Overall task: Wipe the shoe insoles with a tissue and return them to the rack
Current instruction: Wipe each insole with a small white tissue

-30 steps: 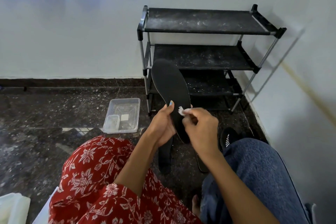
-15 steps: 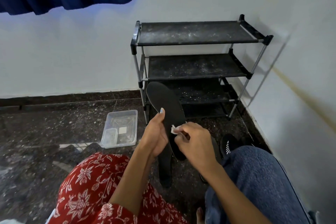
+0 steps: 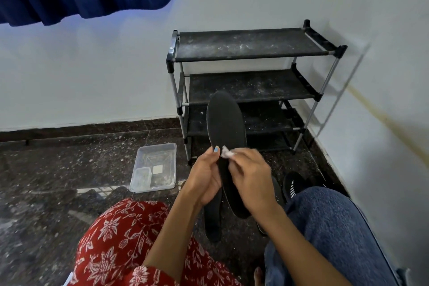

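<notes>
1. Gripping the flat, matte black insole at its waist, the left hand tilts its rounded toe upward, before the dusty rack.
2. The right hand pinches a crumpled white tissue against the insole, just beside the left thumb.

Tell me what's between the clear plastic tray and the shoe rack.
In the head view, only bare speckled floor separates the tray from the rack.

A tray lies on the floor left of the rack.
</notes>
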### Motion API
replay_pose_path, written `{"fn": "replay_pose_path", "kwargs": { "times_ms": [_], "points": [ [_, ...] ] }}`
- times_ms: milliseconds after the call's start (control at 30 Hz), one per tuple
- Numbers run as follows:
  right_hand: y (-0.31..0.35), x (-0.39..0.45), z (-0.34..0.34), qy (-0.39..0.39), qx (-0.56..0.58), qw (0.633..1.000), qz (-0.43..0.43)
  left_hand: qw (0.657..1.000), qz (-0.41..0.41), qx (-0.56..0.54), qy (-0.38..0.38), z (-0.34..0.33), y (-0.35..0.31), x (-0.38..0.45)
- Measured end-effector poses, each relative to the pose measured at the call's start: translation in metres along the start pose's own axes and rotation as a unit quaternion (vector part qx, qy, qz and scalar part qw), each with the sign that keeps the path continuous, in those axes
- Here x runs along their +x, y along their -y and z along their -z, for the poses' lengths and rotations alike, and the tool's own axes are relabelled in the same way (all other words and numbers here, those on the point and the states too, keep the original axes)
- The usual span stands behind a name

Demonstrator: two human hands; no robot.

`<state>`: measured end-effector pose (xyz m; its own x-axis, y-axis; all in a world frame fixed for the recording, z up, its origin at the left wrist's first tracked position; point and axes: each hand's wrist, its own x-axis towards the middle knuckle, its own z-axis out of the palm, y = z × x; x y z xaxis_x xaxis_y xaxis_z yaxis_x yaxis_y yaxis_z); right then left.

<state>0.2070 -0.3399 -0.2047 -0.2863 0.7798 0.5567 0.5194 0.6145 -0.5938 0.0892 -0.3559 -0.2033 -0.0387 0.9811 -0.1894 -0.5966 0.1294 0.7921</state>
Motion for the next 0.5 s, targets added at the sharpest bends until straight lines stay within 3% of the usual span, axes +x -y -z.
{"fn": "replay_pose_path", "kwargs": {
  "times_ms": [133, 300, 433, 500],
  "points": [
    [-0.017, 0.011, 0.011, -0.083, -0.008, 0.994, -0.071, 1.000, 0.017, -0.002, 0.015, -0.004, 0.002, -0.003],
    [0.004, -0.006, 0.002, -0.006, -0.001, 1.000, 0.009, 1.000, -0.003, 0.011, 0.000, -0.005, 0.004, -0.002],
    [-0.018, 0.012, 0.010, -0.061, -0.009, 0.996, -0.071, 1.000, 0.010, 0.001, 0.008, -0.006, 0.002, -0.006],
    [-0.013, 0.009, 0.010, -0.063, -0.009, 0.996, -0.066, 1.000, 0.013, 0.003, 0.007, -0.007, 0.003, -0.006]
  ]
}}
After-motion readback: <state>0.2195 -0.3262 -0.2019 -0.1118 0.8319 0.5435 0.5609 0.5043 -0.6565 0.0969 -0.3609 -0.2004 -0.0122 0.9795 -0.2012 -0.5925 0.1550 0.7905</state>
